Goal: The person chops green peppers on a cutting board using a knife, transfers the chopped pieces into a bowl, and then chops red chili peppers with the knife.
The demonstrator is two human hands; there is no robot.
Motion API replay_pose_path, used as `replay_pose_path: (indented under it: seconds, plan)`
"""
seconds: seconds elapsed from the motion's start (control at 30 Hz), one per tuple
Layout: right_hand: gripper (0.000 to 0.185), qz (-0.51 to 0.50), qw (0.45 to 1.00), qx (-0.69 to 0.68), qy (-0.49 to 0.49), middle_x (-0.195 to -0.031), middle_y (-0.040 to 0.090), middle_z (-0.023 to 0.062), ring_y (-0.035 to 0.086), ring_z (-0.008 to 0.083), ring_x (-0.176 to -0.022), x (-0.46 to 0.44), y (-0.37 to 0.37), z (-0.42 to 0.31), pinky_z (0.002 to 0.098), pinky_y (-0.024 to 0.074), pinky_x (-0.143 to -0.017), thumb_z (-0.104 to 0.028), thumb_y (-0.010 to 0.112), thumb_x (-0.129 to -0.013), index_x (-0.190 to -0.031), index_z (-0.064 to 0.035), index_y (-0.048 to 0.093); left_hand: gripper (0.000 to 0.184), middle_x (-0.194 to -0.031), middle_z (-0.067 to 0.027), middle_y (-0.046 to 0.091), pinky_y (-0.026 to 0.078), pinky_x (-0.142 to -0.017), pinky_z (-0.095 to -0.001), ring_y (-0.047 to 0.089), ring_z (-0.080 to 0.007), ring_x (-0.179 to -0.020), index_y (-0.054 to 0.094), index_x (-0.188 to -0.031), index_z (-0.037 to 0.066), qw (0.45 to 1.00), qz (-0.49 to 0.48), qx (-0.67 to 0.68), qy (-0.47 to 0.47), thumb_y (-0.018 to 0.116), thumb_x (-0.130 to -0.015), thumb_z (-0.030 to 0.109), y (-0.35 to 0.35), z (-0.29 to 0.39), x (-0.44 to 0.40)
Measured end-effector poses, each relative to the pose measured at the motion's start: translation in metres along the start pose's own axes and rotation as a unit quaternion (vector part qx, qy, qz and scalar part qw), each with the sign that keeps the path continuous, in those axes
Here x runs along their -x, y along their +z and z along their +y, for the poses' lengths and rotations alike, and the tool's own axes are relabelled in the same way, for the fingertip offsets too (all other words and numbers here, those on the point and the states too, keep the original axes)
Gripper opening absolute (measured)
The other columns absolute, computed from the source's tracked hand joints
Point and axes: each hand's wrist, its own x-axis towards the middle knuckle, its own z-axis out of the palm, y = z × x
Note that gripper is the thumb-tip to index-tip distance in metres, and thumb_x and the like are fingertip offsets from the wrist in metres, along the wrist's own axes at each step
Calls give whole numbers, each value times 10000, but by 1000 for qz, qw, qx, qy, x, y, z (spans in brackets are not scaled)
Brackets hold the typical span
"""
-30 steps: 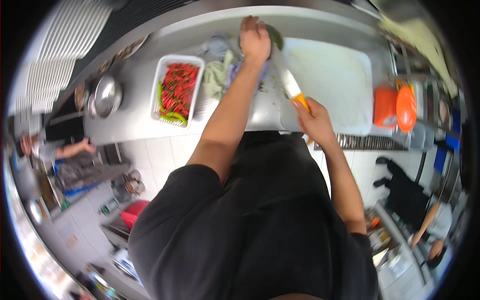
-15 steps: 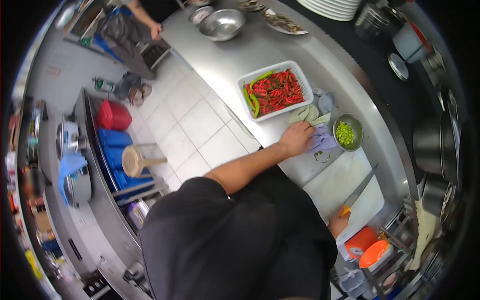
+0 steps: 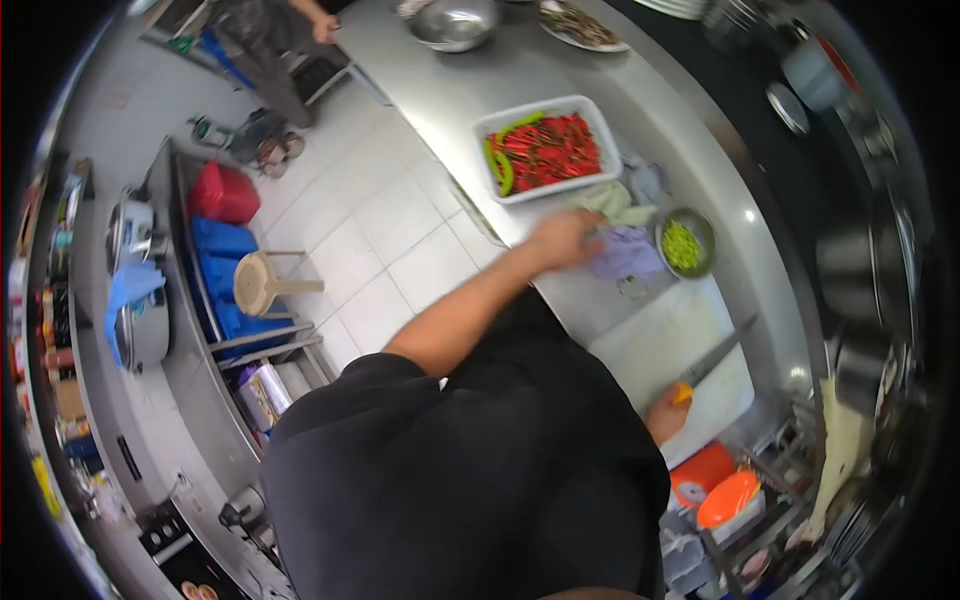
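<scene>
My right hand (image 3: 666, 414) is closed around the yellow handle of a kitchen knife (image 3: 712, 360), whose blade lies over the white cutting board (image 3: 640, 340). My left hand (image 3: 562, 241) is at the left edge of a crumpled purple cloth (image 3: 625, 254), just below a pale green cloth (image 3: 615, 201). Motion blurs its fingers, so I cannot see whether they hold anything. Beyond it stands a white basket (image 3: 555, 190) of red chilies (image 3: 552, 150), with green chilies (image 3: 498, 165) along its left side. A metal bowl (image 3: 706, 235) of chopped green pieces (image 3: 682, 246) sits beside the purple cloth.
An orange scale (image 3: 703, 470) and an orange bowl (image 3: 729, 499) are below the board. A large metal bowl (image 3: 452, 24) and a plate of food (image 3: 582, 28) stand farther up the counter. Another person's hand (image 3: 325, 29) shows at top left. A stool (image 3: 257, 284) stands on the floor.
My left hand has moved left off the purple cloth. My right hand still grips the knife, its blade in nearly the same place on the board. The whole view has shifted slightly.
</scene>
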Motion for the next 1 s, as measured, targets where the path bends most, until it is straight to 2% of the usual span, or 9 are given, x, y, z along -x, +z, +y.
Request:
replay_pose_path:
  seconds: [0.03, 0.07, 0.13, 0.23, 0.43, 0.53, 0.63, 0.77, 1.0]
  plan:
    - [456, 9, 1000, 20, -9, -989, 717, 296, 693, 501, -905, -1, -1, -7, 553, 546, -775, -420, 592, -1020, -1103, 27, 615, 493, -1242, -142, 712, 582, -845, -426, 730, -293, -920, 676, -1320, 96, 996, 4, 60, -63, 759, -887, 315, -24, 2, -1]
    - [448, 20, 999, 42, -19, -984, 718, 293, 694, 500, -894, -2, -7, -8, 557, 545, -769, -417, 598, -1014, -1095, 23, 618, 441, -1217, -122, 733, 587, -775, -411, 733, -262, -834, 700, -1279, 96, 991, 68, 34, -108, 767, -881, 276, -32, -3, 0]
    - [450, -1, 998, 51, 39, -961, 719, 288, 693, 500, -879, -2, -11, -12, 562, 542, -762, -421, 611, -1001, -1076, 23, 615, 387, -1126, -160, 749, 582, -847, -429, 732, -324, -935, 721, -1221, 83, 987, 144, -5, -71, 760, -874, 251, -57, -27, -12]
    - [452, -3, 998, 19, 53, -922, 716, 284, 691, 501, -864, -7, 1, -7, 567, 537, -750, -428, 620, -990, -1058, 18, 609, 431, -1176, -187, 715, 550, -958, -481, 684, -378, -1103, 704, -1225, 74, 972, 98, -146, -156, 780, -848, 269, -86, -52, -45]
    - [435, -5, 998, 6, 69, -889, 713, 283, 689, 502, -841, -6, -1, -8, 566, 532, -726, -424, 621, -984, -1034, 8, 600, 449, -1366, -176, 630, 543, -1026, -440, 657, -359, -1182, 688, -1311, 152, 953, 79, -190, -223, 733, -869, 214, -117, -72, -91]
    - [431, 0, 997, 8, 76, -886, 713, 286, 690, 502, -834, -5, -1, -10, 566, 532, -721, -421, 619, -982, -1027, 8, 599, 451, -1301, -145, 687, 550, -1007, -435, 677, -338, -1167, 699, -1311, 198, 945, 136, -167, -244, 709, -862, 165, -129, -99, -86]
    - [436, -8, 995, 17, 95, -885, 714, 288, 691, 504, -833, -7, -2, -12, 567, 534, -725, -422, 619, -980, -1038, 10, 605, 391, -1140, -120, 767, 569, -940, -430, 724, -310, -1080, 742, -1242, 212, 930, 111, -147, -319, 665, -867, 127, -150, -115, -71]
    - [449, 5, 996, 18, 90, -897, 716, 291, 694, 504, -848, -7, 1, -12, 567, 540, -740, -420, 620, -976, -1072, 18, 616, 340, -1141, -107, 768, 573, -930, -415, 730, -295, -1065, 773, -1178, 261, 918, 72, -168, -352, 650, -883, 146, -158, -126, -58]
    - [453, -30, 992, 23, 118, -928, 717, 294, 692, 505, -880, -13, 1, -9, 562, 541, -764, -417, 615, -976, -1082, 24, 621, 308, -1129, -107, 769, 576, -927, -417, 727, -303, -1068, 774, -1164, 227, 925, 41, -176, -334, 603, -912, 181, -157, -108, -69]
